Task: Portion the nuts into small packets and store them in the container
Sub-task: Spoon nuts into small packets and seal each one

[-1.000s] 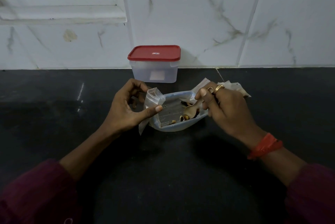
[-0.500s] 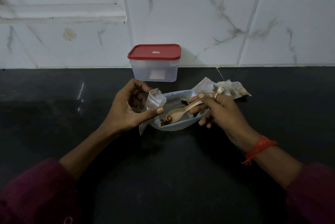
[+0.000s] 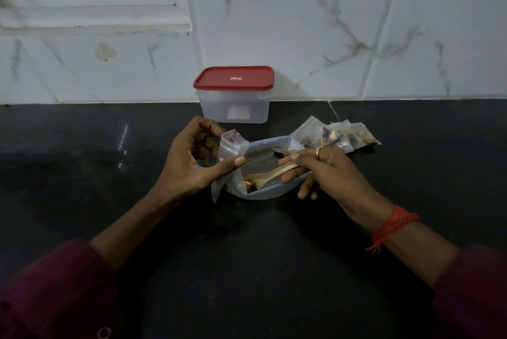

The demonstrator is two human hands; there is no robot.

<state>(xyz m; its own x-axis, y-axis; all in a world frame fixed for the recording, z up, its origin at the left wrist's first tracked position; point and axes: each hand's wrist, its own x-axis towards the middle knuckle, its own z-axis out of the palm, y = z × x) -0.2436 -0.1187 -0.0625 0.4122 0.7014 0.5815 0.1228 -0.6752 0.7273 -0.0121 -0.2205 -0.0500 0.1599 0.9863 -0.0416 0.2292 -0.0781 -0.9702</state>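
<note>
A pale blue tray (image 3: 270, 194) sits on the dark counter between my hands, with a few nuts (image 3: 251, 186) at its near left end. My left hand (image 3: 192, 159) pinches a small clear plastic packet (image 3: 229, 151) at the tray's left rim, its mouth up. My right hand (image 3: 326, 171) grips a pale plastic spoon (image 3: 270, 174) by the handle; the bowl lies low in the tray, touching the nuts. Several filled clear packets (image 3: 333, 137) lie behind my right hand. A clear container with a red lid (image 3: 234, 78) stands closed against the wall.
The black counter (image 3: 82, 174) runs wide to left and right and toward me. A white marble-tiled wall (image 3: 329, 23) rises right behind the container. A window ledge (image 3: 90, 7) juts out at upper left.
My right hand has swung the spoon leftward across the tray to the nuts by the packet. The left hand and packet have stayed in place.
</note>
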